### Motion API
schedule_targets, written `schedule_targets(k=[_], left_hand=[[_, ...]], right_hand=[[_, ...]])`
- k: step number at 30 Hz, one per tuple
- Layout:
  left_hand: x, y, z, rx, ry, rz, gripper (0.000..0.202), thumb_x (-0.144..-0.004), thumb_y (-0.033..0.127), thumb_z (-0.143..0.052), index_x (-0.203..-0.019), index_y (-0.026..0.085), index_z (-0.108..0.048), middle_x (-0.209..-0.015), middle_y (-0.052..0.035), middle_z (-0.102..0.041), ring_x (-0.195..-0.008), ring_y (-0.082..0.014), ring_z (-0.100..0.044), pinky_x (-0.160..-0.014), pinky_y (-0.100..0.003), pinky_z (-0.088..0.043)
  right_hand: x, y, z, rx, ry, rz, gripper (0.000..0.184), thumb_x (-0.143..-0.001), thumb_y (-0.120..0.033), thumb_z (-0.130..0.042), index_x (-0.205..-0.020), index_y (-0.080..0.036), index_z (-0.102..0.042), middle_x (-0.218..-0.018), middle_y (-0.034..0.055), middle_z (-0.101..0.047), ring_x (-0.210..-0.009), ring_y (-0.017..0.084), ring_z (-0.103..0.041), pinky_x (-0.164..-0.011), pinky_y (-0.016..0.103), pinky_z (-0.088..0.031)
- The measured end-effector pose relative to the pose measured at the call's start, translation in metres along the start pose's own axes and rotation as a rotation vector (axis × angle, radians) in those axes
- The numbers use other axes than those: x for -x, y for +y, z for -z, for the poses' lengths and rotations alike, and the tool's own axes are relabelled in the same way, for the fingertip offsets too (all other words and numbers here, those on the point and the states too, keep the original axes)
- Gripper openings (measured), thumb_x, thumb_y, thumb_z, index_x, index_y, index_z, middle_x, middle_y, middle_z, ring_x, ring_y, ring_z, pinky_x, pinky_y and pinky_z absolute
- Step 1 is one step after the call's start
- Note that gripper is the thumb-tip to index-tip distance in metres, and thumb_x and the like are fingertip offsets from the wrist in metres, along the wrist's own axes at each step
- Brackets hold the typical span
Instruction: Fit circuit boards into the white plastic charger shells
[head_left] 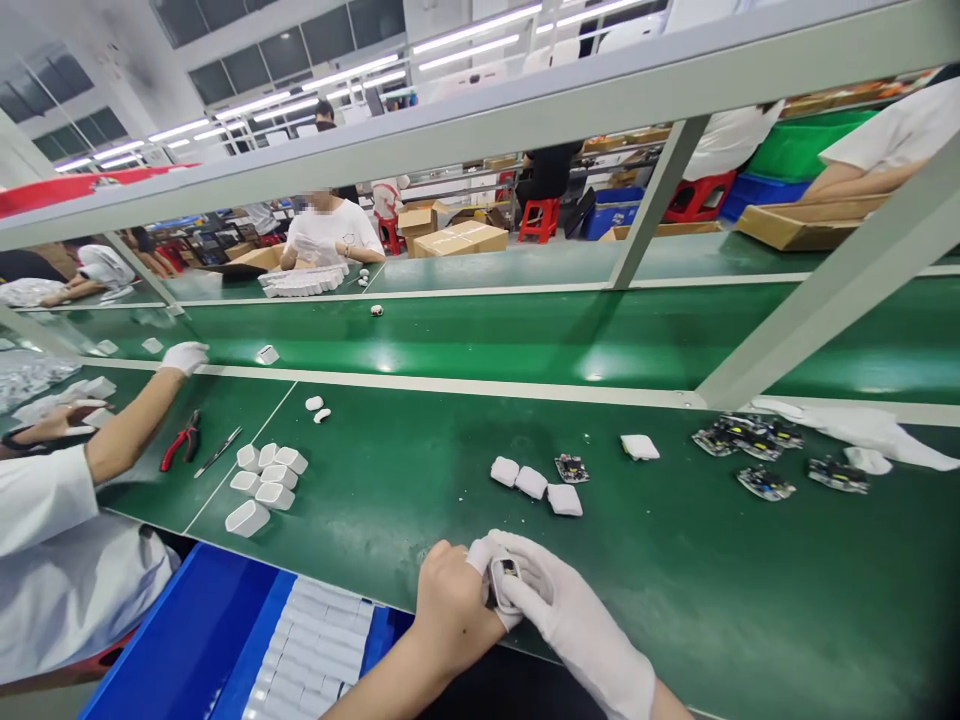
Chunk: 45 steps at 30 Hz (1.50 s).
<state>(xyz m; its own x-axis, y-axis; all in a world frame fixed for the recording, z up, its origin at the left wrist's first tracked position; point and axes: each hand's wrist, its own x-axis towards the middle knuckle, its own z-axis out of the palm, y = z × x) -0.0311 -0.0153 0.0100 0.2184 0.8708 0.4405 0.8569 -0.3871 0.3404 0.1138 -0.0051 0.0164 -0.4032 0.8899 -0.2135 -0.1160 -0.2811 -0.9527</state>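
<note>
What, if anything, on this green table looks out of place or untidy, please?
Small white specks lie loose on the green table between the white pieces and the right hand, like debris. At the right, a crumpled white cloth, possibly a glove, lies beside circuit boards, as if dropped.

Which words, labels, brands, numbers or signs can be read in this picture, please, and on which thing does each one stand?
None can be read.
White shirt across the belt: a small dark print, too small to read.
Blue bin at the back: pale marks, too blurred to read.
Boards: any print is too small to tell.
Held case: no text visible.
</note>
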Motion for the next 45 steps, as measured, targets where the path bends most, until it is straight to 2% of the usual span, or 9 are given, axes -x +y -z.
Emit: schedule_targets(k=[5, 9, 12, 19, 28, 32, 36, 40, 45], left_hand=[[-0.007, 0.007, 0.017, 0.049, 0.086, -0.062, 0.018, -0.066, 0.023, -0.061, -0.083, 0.016, -0.064, -0.05, 0.0038, -0.051, -0.048, -0.0132, -0.046, -0.055, -0.028, -0.028], [-0.011, 0.018, 0.042, 0.332, -0.21, 0.144, 0.018, -0.057, 0.027, -0.07, -0.068, 0.018, -0.058, -0.054, 0.0061, -0.048, -0.051, -0.0096, -0.04, -0.056, -0.025, -0.028], [-0.009, 0.028, 0.057, 0.663, -0.426, 0.314, 0.026, -0.055, 0.028, -0.075, -0.064, 0.017, -0.053, -0.057, 0.007, -0.045, -0.054, -0.008, -0.037, -0.052, -0.021, -0.029], [0.006, 0.036, 0.064, 1.003, -0.602, 0.403, 0.031, -0.049, 0.027, -0.082, -0.066, 0.012, -0.061, -0.058, 0.0066, -0.045, -0.056, -0.007, -0.036, -0.056, -0.02, -0.036], [0.044, 0.055, 0.06, 1.052, -0.595, 0.333, 0.024, -0.05, 0.019, -0.078, -0.062, 0.011, -0.058, -0.061, 0.0056, -0.044, -0.06, -0.0087, -0.037, -0.056, -0.02, -0.033], [0.068, 0.065, 0.056, 0.999, -0.459, 0.326, 0.024, -0.054, 0.021, -0.073, -0.069, 0.014, -0.055, -0.064, 0.0058, -0.042, -0.06, -0.0084, -0.033, -0.055, -0.02, -0.029], [0.088, 0.078, 0.058, 0.852, -0.354, 0.223, 0.03, -0.053, 0.021, -0.072, -0.062, 0.018, -0.044, -0.062, 0.007, -0.035, -0.059, -0.008, -0.028, -0.051, -0.021, -0.022], [0.102, 0.091, 0.064, 0.737, -0.359, 0.158, 0.037, -0.052, 0.022, -0.073, -0.057, 0.019, -0.037, -0.059, 0.0079, -0.027, -0.057, -0.0075, -0.023, -0.05, -0.023, -0.016], [0.11, 0.099, 0.065, 0.663, -0.42, 0.085, 0.038, -0.052, 0.024, -0.072, -0.056, 0.018, -0.034, -0.059, 0.0077, -0.023, -0.058, -0.0077, -0.02, -0.05, -0.024, -0.015]], right_hand=[[0.009, 0.003, -0.004, 0.164, 0.079, 0.148, 0.043, -0.09, -0.049, -0.053, -0.121, -0.018, -0.052, -0.119, 0.0136, -0.062, -0.107, 0.027, -0.061, -0.096, 0.043, -0.048], [0.03, -0.004, 0.008, 0.481, 0.14, 0.501, 0.056, -0.086, -0.041, -0.06, -0.135, -0.02, -0.041, -0.133, 0.0143, -0.05, -0.12, 0.03, -0.05, -0.101, 0.047, -0.043], [0.05, -0.02, 0.012, 0.68, -0.027, 0.794, 0.052, -0.076, -0.018, -0.066, -0.124, -0.026, -0.047, -0.124, 0.0084, -0.052, -0.116, 0.027, -0.05, -0.099, 0.04, -0.044], [0.075, -0.047, -0.006, 0.734, -0.189, 0.84, 0.024, -0.078, -0.002, -0.049, -0.088, -0.023, -0.044, -0.08, -0.0011, -0.053, -0.073, 0.014, -0.05, -0.069, 0.026, -0.044], [0.099, -0.015, -0.021, 0.964, -0.054, 0.923, 0.023, -0.062, -0.001, -0.04, -0.072, -0.021, -0.035, -0.068, -0.001, -0.047, -0.059, 0.015, -0.041, -0.054, 0.026, -0.034], [0.117, 0.013, -0.015, 0.82, -0.009, 0.93, 0.032, -0.075, -0.003, -0.046, -0.098, -0.025, -0.046, -0.089, 0.0025, -0.056, -0.08, 0.019, -0.056, -0.07, 0.031, -0.048], [0.136, 0.035, -0.008, 0.802, 0.14, 0.995, 0.051, -0.077, -0.013, -0.062, -0.121, -0.03, -0.04, -0.11, 0.007, -0.056, -0.107, 0.028, -0.054, -0.092, 0.04, -0.047], [0.152, 0.036, -0.011, 0.948, 0.031, 1.082, 0.043, -0.073, -0.004, -0.053, -0.108, -0.028, -0.045, -0.094, 0.0019, -0.062, -0.09, 0.022, -0.058, -0.088, 0.04, -0.046], [0.165, 0.024, -0.02, 1.09, -0.061, 1.072, 0.022, -0.066, -0.003, -0.046, -0.073, -0.023, -0.041, -0.066, -0.0021, -0.052, -0.06, 0.016, -0.045, -0.059, 0.03, -0.039]])
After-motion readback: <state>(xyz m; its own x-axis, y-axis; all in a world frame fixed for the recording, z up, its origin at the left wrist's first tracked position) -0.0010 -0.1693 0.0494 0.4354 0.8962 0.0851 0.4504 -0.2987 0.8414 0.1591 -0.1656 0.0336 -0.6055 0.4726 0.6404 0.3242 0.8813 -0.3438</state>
